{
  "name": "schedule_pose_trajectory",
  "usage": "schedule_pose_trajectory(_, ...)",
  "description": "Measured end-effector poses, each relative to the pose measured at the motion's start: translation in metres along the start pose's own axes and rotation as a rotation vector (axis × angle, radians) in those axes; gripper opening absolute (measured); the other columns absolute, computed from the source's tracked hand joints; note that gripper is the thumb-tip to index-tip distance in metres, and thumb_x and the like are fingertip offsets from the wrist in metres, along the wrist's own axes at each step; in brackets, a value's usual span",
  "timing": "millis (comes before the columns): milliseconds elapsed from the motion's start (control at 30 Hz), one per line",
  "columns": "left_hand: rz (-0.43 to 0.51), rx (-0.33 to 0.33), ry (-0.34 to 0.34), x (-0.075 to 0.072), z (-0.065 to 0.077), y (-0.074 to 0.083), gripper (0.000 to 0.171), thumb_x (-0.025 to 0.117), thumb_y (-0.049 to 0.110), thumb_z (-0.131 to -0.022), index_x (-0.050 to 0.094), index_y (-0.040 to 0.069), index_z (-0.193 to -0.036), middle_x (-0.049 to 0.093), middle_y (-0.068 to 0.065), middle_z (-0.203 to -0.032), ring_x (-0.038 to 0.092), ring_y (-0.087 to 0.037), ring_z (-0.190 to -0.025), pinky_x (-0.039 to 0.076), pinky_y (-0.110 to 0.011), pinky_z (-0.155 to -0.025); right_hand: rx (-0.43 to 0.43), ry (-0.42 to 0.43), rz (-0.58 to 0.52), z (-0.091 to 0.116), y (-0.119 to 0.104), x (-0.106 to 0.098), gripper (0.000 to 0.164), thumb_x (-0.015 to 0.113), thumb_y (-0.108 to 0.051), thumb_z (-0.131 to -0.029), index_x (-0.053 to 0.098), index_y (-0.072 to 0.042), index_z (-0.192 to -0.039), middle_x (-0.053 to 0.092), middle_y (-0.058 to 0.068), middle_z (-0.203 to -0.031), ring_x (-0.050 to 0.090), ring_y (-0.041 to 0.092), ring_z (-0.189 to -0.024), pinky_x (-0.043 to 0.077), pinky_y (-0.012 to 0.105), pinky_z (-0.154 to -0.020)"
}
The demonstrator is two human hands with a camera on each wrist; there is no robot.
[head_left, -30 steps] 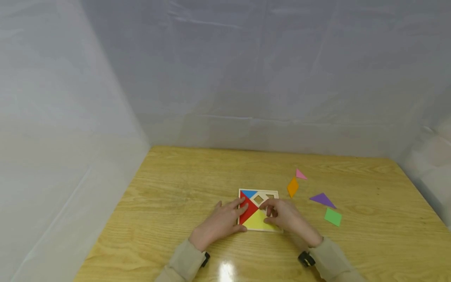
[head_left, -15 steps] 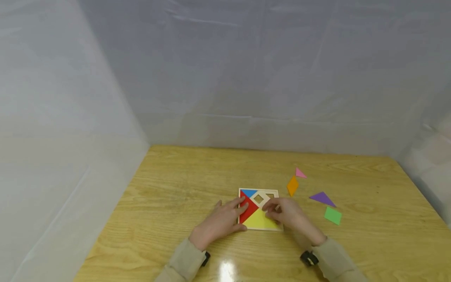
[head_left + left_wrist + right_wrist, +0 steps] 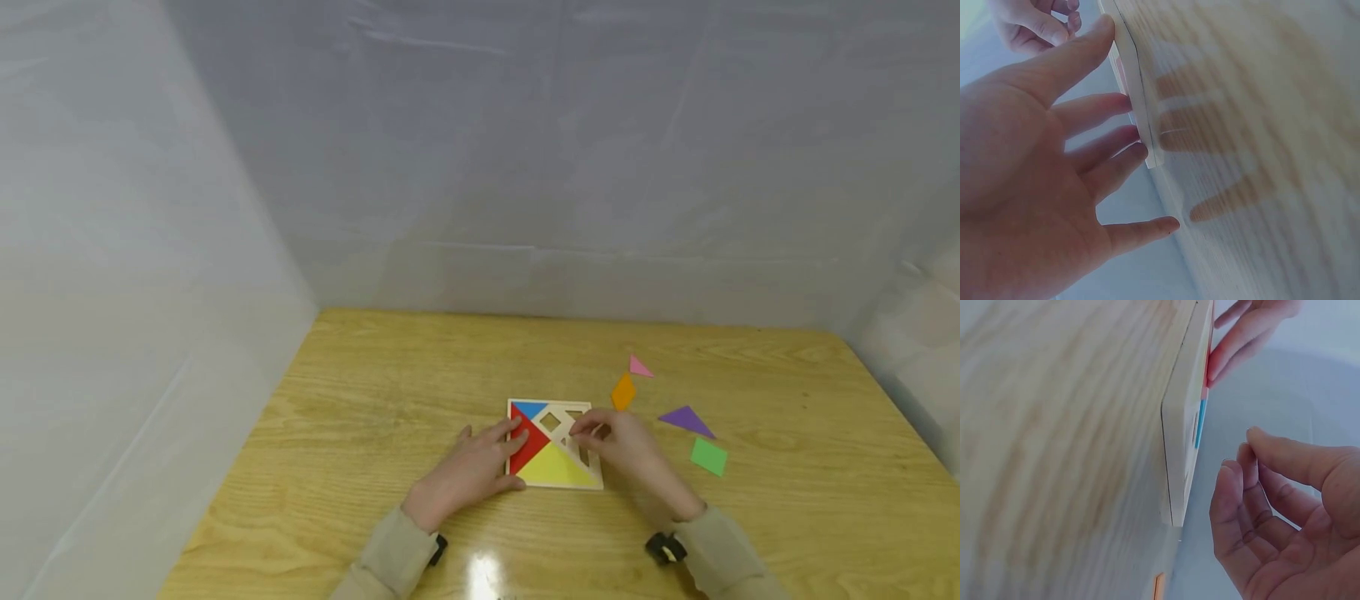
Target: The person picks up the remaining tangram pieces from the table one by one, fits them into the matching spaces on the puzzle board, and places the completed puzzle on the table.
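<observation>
Right hand (image 3: 621,442) up over the board's right side, and its fingers were curled in toward the thumb, tips drawn close together, nothing visible between them! Left hand (image 3: 468,475) lay spread, fingers long and relaxed, two fingertips down on the red triangle (image 3: 536,442) and the thumb at the near-left corner. And the wooden puzzle board (image 3: 597,481) itself? Flat on the table, right there between the two hands. Three pieces sat in it: red along the left, the yellow triangle (image 3: 552,471) along the near side, the little blue triangle (image 3: 530,410) at the far-left corner. Bare cutouts showed in the far and right parts, a diamond-shaped one among them, some partly covered by the right hand.

Out beyond the board to the right, four loose pieces! The orange rhombus (image 3: 623,392) lay closest, just beside the right hand; the pink triangle (image 3: 641,366) sat just past its far tip. Farther right came the purple triangle (image 3: 686,421), with the green piece (image 3: 708,457) close by on its near side. All of them rested on the wood-grain table (image 3: 390,392), and behind it hung pale grey sheeting (image 3: 480,167). Beige sleeves (image 3: 720,550) covered both forearms, with a dark wrist device (image 3: 665,547) at the right cuff.
</observation>
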State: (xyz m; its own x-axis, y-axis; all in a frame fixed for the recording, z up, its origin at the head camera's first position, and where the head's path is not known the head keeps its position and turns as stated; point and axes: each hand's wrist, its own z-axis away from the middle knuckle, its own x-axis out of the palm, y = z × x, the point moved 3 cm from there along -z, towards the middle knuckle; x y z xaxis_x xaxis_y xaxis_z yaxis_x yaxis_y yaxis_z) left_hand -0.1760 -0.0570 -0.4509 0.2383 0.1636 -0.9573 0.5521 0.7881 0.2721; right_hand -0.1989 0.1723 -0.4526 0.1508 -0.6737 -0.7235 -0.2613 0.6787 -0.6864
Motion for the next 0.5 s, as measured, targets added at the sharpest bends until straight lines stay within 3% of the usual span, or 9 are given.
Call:
schedule_pose_trajectory(300,-0.009,0.009,0.004,0.0,0.001,0.001,0.069,0.07,0.045,-0.094,0.051,0.01,-0.15,0.039,-0.011,-0.16,0.04,-0.026,-0.146,0.036,-0.068,-0.109,-0.003,0.056,-0.022,-0.001,0.005,-0.01,0.003,0.074,-0.008,-0.092,0.076,-0.008,-0.095,0.074,0.001,-0.091,0.065,0.015,-0.08,0.052,0.022,-0.063)
schedule_pose_trajectory(500,-0.006,0.005,0.0,0.001,0.001,0.0,0.069,0.069,0.045,-0.094,0.051,0.01,-0.15,0.039,-0.011,-0.161,0.039,-0.026,-0.147,0.035,-0.068,-0.109,-0.025,0.064,-0.01,-0.001,0.008,-0.015,0.004,0.072,-0.008,-0.093,0.076,-0.008,-0.095,0.074,0.002,-0.093,0.066,0.017,-0.081,0.054,0.024,-0.068)
